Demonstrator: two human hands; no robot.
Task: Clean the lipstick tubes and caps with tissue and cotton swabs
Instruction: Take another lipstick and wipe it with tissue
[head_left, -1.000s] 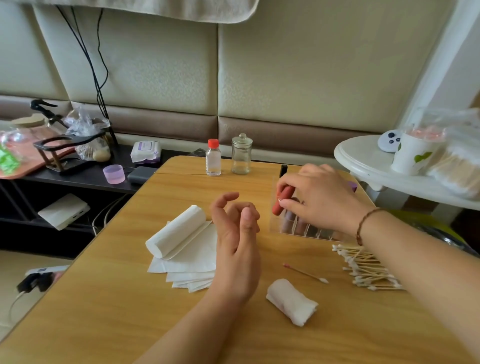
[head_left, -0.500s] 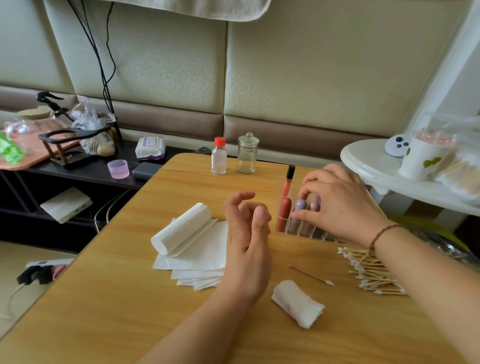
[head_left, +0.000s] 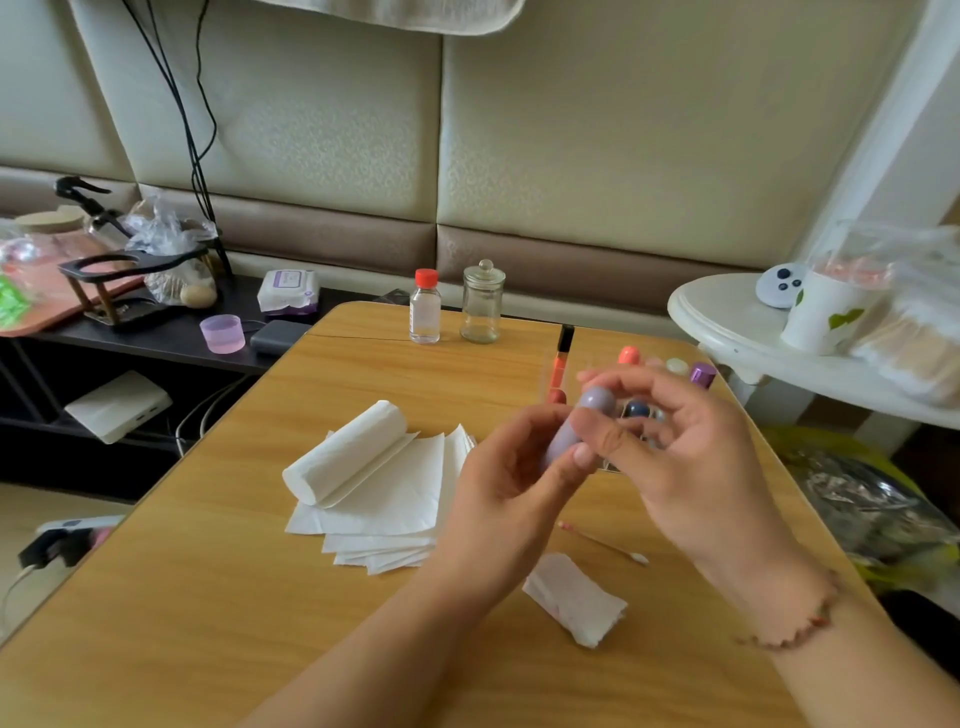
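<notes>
A lilac lipstick tube (head_left: 589, 415) is held above the wooden table (head_left: 208, 597) between both hands. My right hand (head_left: 685, 467) pinches its upper end and my left hand (head_left: 511, 483) grips its lower end. Behind them a clear organizer holds other lipsticks, among them a coral one (head_left: 627, 355) and a purple-capped one (head_left: 702, 374); the organizer is mostly hidden. A tall orange lip gloss (head_left: 560, 364) stands at its left. A tissue roll (head_left: 345, 452) lies on folded tissues (head_left: 395, 499). A used cotton swab (head_left: 605, 543) and a crumpled tissue (head_left: 576, 597) lie near me.
A small red-capped bottle (head_left: 425, 306) and a glass jar (head_left: 483, 301) stand at the table's far edge. A dark side shelf (head_left: 156, 338) at the left carries a lilac cup, wipes and clutter. A white round table (head_left: 737, 332) stands at the right.
My right hand lifted the lilac lipstick out of the organizer and brought it toward me. My left hand rose and took hold of its lower end.
</notes>
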